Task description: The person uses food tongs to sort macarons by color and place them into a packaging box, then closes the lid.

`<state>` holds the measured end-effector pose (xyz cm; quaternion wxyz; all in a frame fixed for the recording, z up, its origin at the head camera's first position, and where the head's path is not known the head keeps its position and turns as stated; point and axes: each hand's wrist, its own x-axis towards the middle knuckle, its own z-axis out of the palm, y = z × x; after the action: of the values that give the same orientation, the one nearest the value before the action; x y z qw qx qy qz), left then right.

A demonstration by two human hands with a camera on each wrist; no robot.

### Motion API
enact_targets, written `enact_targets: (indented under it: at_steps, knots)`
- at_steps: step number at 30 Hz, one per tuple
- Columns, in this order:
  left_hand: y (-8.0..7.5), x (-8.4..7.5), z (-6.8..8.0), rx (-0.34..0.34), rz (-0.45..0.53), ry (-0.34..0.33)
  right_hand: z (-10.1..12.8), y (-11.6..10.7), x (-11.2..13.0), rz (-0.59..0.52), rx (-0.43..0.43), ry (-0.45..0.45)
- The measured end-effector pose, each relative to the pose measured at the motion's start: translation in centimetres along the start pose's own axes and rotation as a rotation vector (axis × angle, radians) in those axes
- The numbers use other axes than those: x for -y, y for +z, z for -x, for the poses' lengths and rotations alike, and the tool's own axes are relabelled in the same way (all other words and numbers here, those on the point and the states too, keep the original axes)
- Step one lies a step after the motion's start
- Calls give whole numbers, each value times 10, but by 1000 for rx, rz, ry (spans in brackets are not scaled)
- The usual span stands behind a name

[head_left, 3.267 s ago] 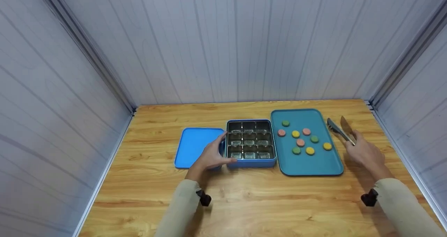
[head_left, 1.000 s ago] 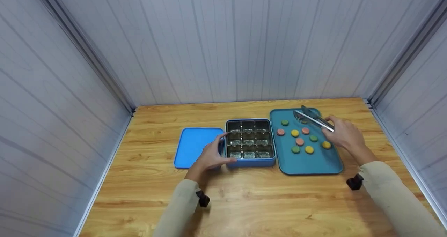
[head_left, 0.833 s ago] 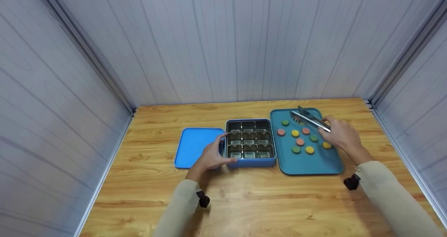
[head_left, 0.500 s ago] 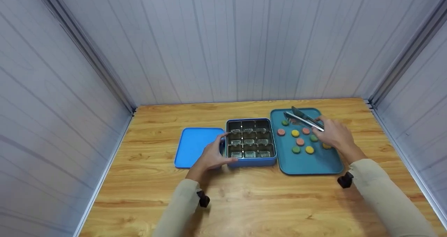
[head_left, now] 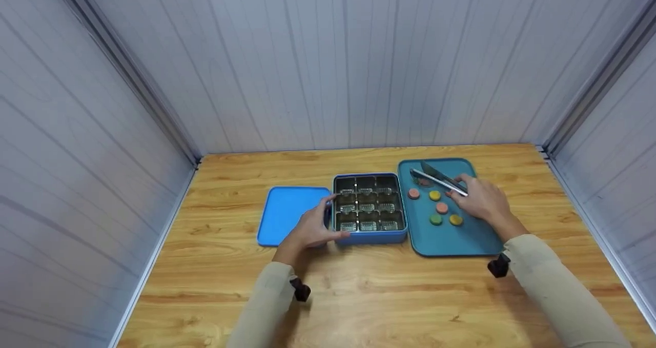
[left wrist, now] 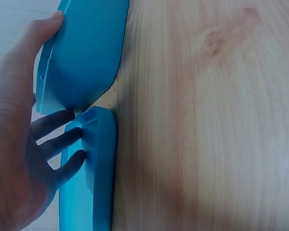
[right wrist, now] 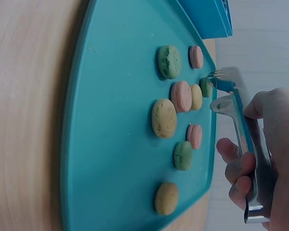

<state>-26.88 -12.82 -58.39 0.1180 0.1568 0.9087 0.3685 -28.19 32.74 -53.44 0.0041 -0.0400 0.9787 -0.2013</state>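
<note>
My left hand (head_left: 310, 227) holds the near left corner of a blue box (head_left: 371, 238), thumb on the front wall and index finger at the left rim. In the left wrist view its other fingers reach over the edge of a blue lid (left wrist: 106, 163). Metal tongs (head_left: 439, 183) are gripped in my right hand (head_left: 484, 200) above a teal tray (head_left: 453, 243). The tongs' parted ends are over a green macaron (right wrist: 206, 87) at the tray's far left, partly hidden. Pink, yellow and green macarons lie nearby, including a yellow macaron (right wrist: 164, 118).
Inside the box sits a dark insert (head_left: 366, 199) with rows of bare compartments. The box stands between lid and tray, close against the tray. A wooden table (head_left: 379, 297) carries everything, with pale panel walls (head_left: 328, 71) behind and at both sides.
My right hand picked up the tongs from the table right of the tray, then carried them left over the tray to the far-left green macaron. The left hand stays at the box.
</note>
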Motion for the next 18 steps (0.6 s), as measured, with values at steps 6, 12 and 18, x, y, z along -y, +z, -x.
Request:
enact_targets:
  at_steps: [6, 12, 18]
  knots:
    - [2, 0, -1, 7, -63, 30, 0, 5, -2, 4, 7, -3]
    - [3, 1, -1, -9, -69, 37, 1, 8, -3, 2, -4, -15]
    - [2, 2, 1, -16, -72, 39, 1, 9, -2, 14, -22, -30]
